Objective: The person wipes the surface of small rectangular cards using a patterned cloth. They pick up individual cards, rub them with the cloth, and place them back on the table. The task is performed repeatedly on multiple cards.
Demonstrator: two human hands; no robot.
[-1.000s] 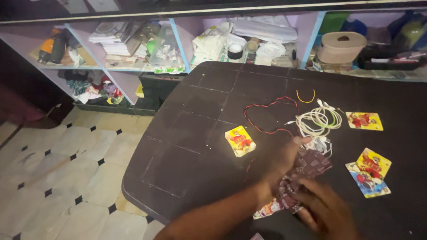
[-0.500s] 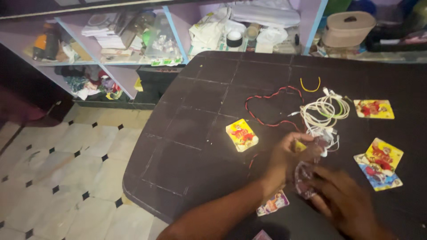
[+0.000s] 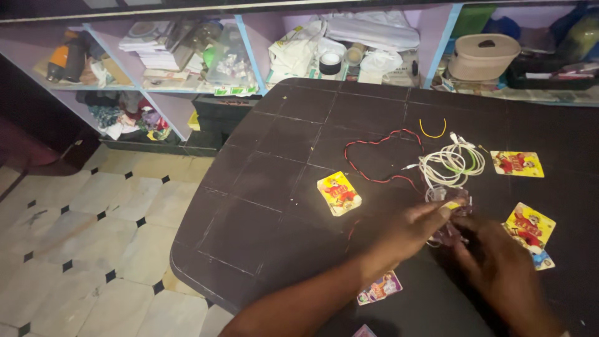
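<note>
- Dark, patterned cloth, a small maroon pouch (image 3: 450, 229), is sitting on the black table (image 3: 268, 181) right of centre in the lower part of the frame, pinched between both hands.
- The left hand (image 3: 412, 229) is closing thumb and fingers together on the pouch's upper edge, where something small and yellow (image 3: 453, 205) is showing; what that piece is stays too blurred to tell.
- The right hand (image 3: 499, 265) is pressing on the pouch's right side, its fingers curled onto the cloth, though the exact grip is blurred.
- Judging from this, the work is going best if one hand is keeping the cloth taut while the other is working at the edge.
- The coiled white cable (image 3: 450, 163) is lying just above the pouch, possibly touching it, so it is worth keeping the loops from snagging.
- The red and black twisted wire (image 3: 374, 145) and the yellow picture cards (image 3: 337, 193) are lying nearby, apart from the hands.
</note>
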